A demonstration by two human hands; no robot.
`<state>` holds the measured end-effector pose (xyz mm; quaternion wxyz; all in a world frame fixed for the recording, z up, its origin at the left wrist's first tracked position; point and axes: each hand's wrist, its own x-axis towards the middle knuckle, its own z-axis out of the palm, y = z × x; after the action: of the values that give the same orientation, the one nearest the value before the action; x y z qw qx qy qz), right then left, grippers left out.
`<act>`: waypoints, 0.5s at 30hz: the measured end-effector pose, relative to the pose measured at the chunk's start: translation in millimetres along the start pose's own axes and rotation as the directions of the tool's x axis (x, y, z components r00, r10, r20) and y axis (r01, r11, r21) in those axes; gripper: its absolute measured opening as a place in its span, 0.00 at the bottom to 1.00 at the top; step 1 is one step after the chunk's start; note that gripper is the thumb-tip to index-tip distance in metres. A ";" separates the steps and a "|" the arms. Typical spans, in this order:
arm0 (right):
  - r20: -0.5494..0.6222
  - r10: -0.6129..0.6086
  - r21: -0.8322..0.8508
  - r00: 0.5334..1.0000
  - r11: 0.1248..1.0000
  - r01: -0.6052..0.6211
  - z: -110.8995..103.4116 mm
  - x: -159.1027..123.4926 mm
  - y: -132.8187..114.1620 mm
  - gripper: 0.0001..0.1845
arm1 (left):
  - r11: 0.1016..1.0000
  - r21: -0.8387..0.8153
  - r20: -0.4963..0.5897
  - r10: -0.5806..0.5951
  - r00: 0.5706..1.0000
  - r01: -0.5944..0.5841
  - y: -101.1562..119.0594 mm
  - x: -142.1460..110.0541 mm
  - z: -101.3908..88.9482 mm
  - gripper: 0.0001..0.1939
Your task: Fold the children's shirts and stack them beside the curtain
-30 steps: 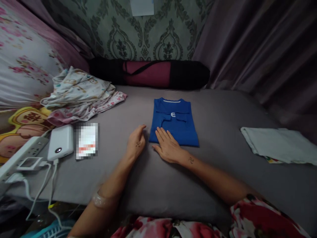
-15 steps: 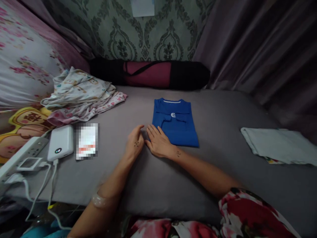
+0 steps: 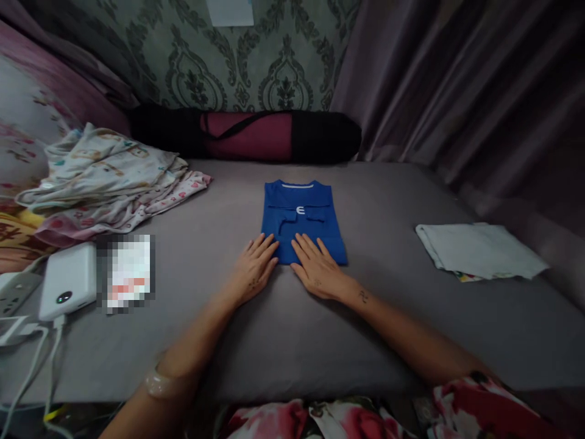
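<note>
A folded blue shirt (image 3: 299,213) with a white mark lies on the grey bed sheet (image 3: 283,329) in the middle. My left hand (image 3: 253,268) rests flat at its near left corner, fingers stretched out and touching the edge. My right hand (image 3: 317,267) lies flat beside it, fingertips on the shirt's near edge, fingers spread. Neither hand holds anything.
A heap of printed clothes (image 3: 100,177) sits at the left. A white power bank (image 3: 64,286) with cables and a blurred packet (image 3: 128,271) lie nearer left. A folded white cloth (image 3: 475,250) is on the right. A dark rolled bag (image 3: 247,134) lies along the wall; curtains hang at right.
Both hands have moved onto the near edge of the blue shirt and now lie flat side by side. The view has shifted a little to the right.
</note>
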<state>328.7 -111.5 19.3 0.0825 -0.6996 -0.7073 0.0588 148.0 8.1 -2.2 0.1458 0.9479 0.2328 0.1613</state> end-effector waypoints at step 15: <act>0.008 0.254 0.018 0.967 0.967 -0.254 -2.2 -17.6 28.9 0.38 | 0.999 0.021 0.075 -0.030 0.997 0.028 -2.1 0.7 -3.8 0.31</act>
<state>357.5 -128.7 15.1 0.0791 -0.7835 -0.6115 0.0776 146.3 11.0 0.6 0.1475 0.9512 0.2425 0.1212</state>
